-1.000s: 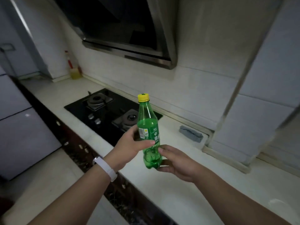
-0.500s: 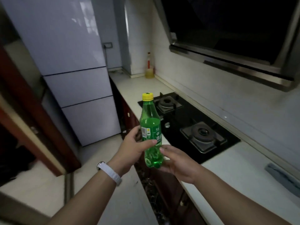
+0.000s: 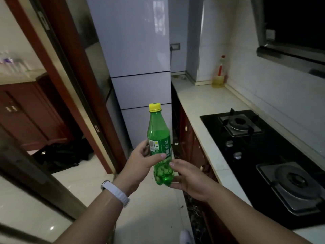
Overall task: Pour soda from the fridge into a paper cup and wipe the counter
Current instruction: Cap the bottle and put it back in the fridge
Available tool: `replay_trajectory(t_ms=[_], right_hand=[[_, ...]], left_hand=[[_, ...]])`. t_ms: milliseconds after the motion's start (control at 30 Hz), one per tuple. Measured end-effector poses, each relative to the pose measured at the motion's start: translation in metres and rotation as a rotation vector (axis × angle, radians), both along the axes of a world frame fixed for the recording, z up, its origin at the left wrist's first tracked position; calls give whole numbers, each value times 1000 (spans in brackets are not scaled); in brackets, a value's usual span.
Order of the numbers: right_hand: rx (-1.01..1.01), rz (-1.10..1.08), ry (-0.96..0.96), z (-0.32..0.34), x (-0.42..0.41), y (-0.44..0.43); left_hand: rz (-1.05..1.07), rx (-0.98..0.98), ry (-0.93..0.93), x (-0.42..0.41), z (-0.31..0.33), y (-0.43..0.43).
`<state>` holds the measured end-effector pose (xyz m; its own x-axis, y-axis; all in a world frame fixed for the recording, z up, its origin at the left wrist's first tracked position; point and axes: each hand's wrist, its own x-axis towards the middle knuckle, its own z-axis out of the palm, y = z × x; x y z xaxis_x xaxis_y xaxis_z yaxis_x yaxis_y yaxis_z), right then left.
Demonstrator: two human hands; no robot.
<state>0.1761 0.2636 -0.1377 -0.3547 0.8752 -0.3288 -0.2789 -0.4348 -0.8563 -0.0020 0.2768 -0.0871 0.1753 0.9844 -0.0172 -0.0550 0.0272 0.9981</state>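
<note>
A green soda bottle [image 3: 159, 138] with a yellow cap stands upright in the air in front of me, over the floor beside the counter. My left hand [image 3: 140, 162] grips it around the label, thumb across the front. My right hand [image 3: 190, 178] cups its lower part from the right, fingers touching the base. The pale fridge [image 3: 140, 67] stands straight ahead with its doors closed. The white counter [image 3: 202, 106] runs along the right. No paper cup is in view.
A black gas hob [image 3: 263, 150] with two burners is set into the counter. An oil bottle [image 3: 219, 74] stands in the far corner. A range hood [image 3: 290, 32] hangs top right. A red-brown door frame [image 3: 84, 85] and a dark bag [image 3: 61, 154] on the floor lie left.
My view has swung left from the counter and hob toward the fridge and doorway. Both hands keep the same hold on the bottle.
</note>
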Motion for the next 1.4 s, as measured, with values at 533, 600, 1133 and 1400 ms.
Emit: replay_trajectory(t_ms=[533, 600, 1133, 1400], right_hand=[[31, 131, 116, 26, 22, 262], [38, 153, 131, 31, 19, 282], [53, 115, 11, 29, -49, 449], [33, 59, 15, 42, -120, 560]], left_hand=[[114, 99, -30, 22, 34, 230], [142, 118, -42, 20, 38, 248], [181, 111, -106, -45, 23, 419], [154, 92, -134, -117, 24, 542]])
